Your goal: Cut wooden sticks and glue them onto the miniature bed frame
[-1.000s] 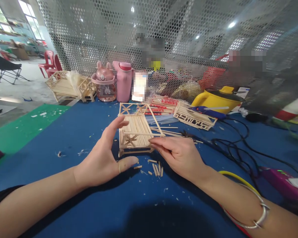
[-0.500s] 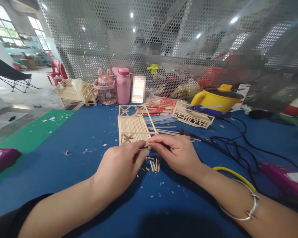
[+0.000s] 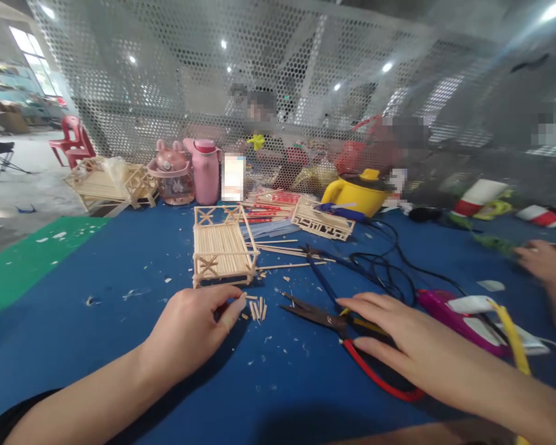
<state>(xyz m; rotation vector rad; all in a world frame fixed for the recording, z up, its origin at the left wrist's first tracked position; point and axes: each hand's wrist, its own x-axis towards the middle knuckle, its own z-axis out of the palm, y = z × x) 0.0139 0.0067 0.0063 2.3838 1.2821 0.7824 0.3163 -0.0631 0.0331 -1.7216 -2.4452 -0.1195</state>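
Observation:
My left hand (image 3: pixel 192 324) is low over the table, thumb and forefinger pinched at the end of a short wooden stick (image 3: pixel 251 298). Beside those fingertips lie several more cut stick pieces (image 3: pixel 258 309). Just behind, a small bed-like frame (image 3: pixel 222 247) built of thin wooden sticks stands upright, apart from both hands. My right hand (image 3: pixel 389 330) lies over the handles of a pair of scissors (image 3: pixel 327 318), fingers stretched and spread, not wrapped round them. The scissors have dark blades pointing left, slightly apart, and a red handle; the other handle is partly hidden.
Blue-handled pliers (image 3: pixel 322 278), loose sticks (image 3: pixel 287 266) and black cables (image 3: pixel 389 259) lie behind the scissors. A stick model (image 3: pixel 322 219), yellow pot (image 3: pixel 356 194) and pink bottle (image 3: pixel 206 173) stand farther back. Another person's hand (image 3: pixel 549 266) is at right, near a purple power strip (image 3: pixel 463 324).
The view has turned right. Both hands have left the stick frame: my left hand came down to the cut pieces, and my right hand moved right onto the scissors, its fingers opening.

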